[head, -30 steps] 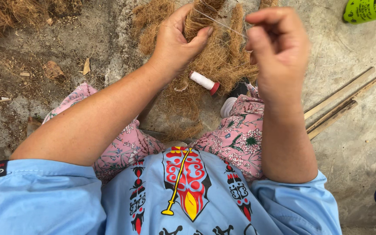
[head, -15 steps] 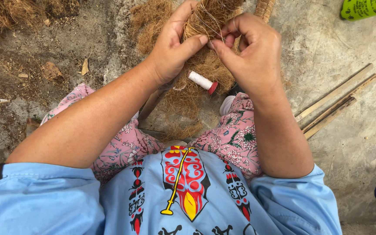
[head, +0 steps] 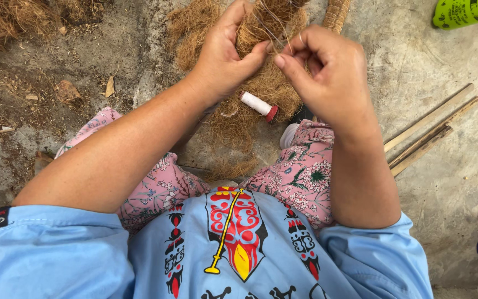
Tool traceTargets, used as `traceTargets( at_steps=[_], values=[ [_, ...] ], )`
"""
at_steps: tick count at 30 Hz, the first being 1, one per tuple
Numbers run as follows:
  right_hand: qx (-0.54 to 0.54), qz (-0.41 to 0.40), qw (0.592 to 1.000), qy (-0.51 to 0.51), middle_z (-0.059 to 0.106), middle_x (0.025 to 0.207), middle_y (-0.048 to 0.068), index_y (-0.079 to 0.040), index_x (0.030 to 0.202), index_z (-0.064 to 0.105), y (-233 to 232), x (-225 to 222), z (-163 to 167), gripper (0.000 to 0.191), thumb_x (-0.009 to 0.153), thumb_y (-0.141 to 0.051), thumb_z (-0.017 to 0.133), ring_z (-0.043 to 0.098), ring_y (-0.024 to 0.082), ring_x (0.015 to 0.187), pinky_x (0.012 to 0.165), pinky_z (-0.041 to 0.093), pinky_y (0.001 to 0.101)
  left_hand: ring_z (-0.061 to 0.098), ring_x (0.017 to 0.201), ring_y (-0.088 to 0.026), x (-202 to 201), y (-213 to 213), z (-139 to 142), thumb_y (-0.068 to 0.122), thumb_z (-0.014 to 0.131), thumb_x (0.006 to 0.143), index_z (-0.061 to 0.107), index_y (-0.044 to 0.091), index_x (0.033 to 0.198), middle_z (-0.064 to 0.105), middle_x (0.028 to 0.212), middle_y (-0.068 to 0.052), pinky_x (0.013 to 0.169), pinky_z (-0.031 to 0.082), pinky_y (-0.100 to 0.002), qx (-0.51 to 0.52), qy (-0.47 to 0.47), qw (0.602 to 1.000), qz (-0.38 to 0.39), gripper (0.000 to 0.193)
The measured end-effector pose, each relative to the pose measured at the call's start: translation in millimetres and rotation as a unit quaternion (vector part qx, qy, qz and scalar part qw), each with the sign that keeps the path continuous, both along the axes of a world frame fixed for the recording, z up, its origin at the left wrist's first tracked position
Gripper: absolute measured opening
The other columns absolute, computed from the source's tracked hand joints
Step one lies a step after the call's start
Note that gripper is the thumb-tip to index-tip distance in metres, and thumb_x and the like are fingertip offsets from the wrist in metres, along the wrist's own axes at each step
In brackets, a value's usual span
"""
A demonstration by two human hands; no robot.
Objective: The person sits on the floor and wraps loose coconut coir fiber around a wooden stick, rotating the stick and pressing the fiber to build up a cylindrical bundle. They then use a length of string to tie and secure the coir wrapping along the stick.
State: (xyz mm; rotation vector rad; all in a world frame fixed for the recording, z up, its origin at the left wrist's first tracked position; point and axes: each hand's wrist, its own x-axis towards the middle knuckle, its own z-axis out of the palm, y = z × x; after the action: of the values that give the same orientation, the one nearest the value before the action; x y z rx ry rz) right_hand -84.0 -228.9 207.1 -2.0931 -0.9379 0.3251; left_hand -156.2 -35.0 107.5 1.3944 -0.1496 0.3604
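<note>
My left hand (head: pixel 225 58) grips a bundle of brown coconut fibre (head: pixel 261 25) near the top of the head view, thumb pressed against it. My right hand (head: pixel 327 72) is right beside it, fingers pinched on a thin pale thread (head: pixel 272 34) that runs across the bundle. Both hands almost touch at the thumbs. Below them a white spool of thread with a red end (head: pixel 258 105) lies on a loose heap of fibre (head: pixel 250 116) on the ground. I sit with knees in pink flowered trousers (head: pixel 300 171).
Several thin bamboo sticks (head: pixel 430 133) lie on the concrete at the right. A green plastic object (head: pixel 466 11) is at the top right corner. More dry fibre (head: pixel 6 16) lies top left. A woven brown piece (head: pixel 336 14) shows behind my right hand.
My right hand has come in from the right and down to the bundle, closing on the thread next to the left hand. The left hand has kept its hold.
</note>
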Motion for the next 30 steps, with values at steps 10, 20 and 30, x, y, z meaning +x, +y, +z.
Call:
traceTargets(
  at_steps=[10,20,30],
  values=[
    [0.178,0.065,0.938,0.290,0.069,0.109,0.002,0.001,0.130,0.063,1,29,-1,0.035,0.101,-0.008,0.082,0.063,0.005,0.090,0.076,0.050,0.0178,0.061,0.127,-0.015,4,10,15,0.005,0.071,0.100,0.048,0.002,0.147,0.063,0.136,-0.007,0.117,0.049,-0.035,-0.167,0.096,0.968,-0.163,0.052],
    [0.222,0.138,0.889,0.376,0.070,0.124,0.009,0.000,0.129,0.061,-2,41,-18,0.057,0.081,0.002,0.092,0.071,0.019,0.118,0.105,0.062,0.0347,0.058,0.133,-0.016,7,15,12,0.032,0.072,0.095,0.046,0.000,0.152,0.062,0.144,-0.012,0.118,0.042,-0.034,-0.147,0.210,0.909,-0.330,0.070],
    [0.255,0.032,0.918,0.302,0.071,0.113,0.006,-0.001,0.132,0.061,-1,31,-27,0.052,0.092,-0.004,0.093,0.071,0.014,0.103,0.093,0.062,0.0298,0.062,0.124,-0.020,-12,-4,17,0.050,0.053,0.112,0.047,0.003,0.149,0.062,0.131,-0.010,0.110,0.049,-0.037,0.076,0.011,0.992,-0.101,0.059]
  ],
)
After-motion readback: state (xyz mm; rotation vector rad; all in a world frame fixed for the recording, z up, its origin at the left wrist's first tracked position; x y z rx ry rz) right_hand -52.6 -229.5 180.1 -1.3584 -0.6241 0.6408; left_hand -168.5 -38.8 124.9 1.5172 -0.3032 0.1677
